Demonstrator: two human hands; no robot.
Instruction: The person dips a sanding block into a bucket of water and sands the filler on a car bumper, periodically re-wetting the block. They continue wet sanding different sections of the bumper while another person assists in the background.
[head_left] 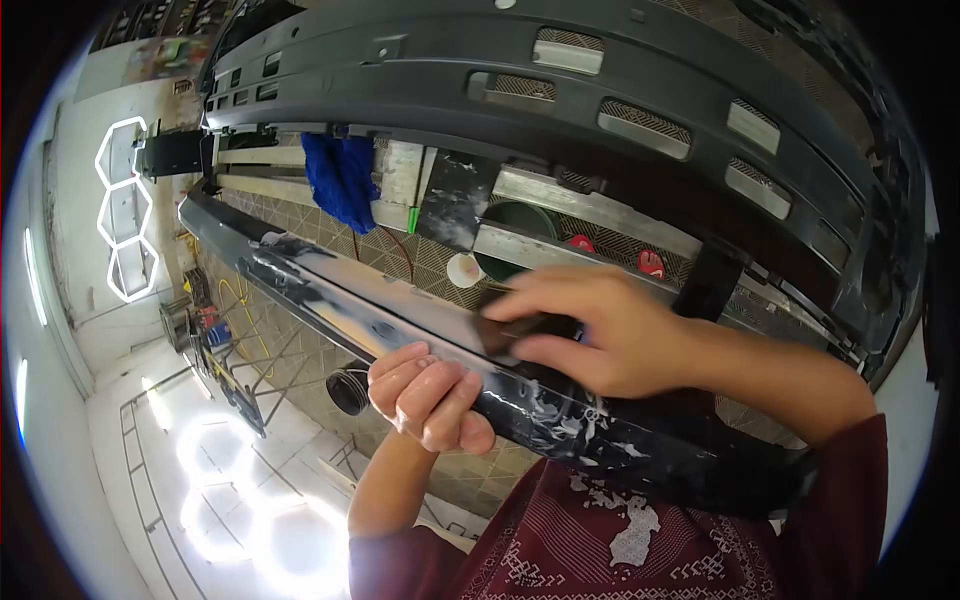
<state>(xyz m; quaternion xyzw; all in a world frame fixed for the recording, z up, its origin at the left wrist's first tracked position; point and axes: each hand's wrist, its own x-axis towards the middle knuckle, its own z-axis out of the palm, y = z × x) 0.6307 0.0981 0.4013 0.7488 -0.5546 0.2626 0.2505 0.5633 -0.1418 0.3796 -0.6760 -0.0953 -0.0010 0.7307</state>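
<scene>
A long dark panel point(540, 410) with pale, sanded-looking patches and whitish smears runs diagonally in front of me. My left hand point(430, 400) is wrapped round its lower edge near the middle. My right hand point(590, 335) holds a dark block point(500, 335) against the upper face of the panel, just right of the pale patch point(390, 290). The block is blurred and partly hidden by the fingers.
A large dark bumper point(420, 85) with rectangular openings spans the top. Below it are a blue cloth point(341, 182), metal rails point(590, 208), a white cup point(464, 270) and a dark green bucket point(515, 225). A black round object point(348, 391) lies on the floor.
</scene>
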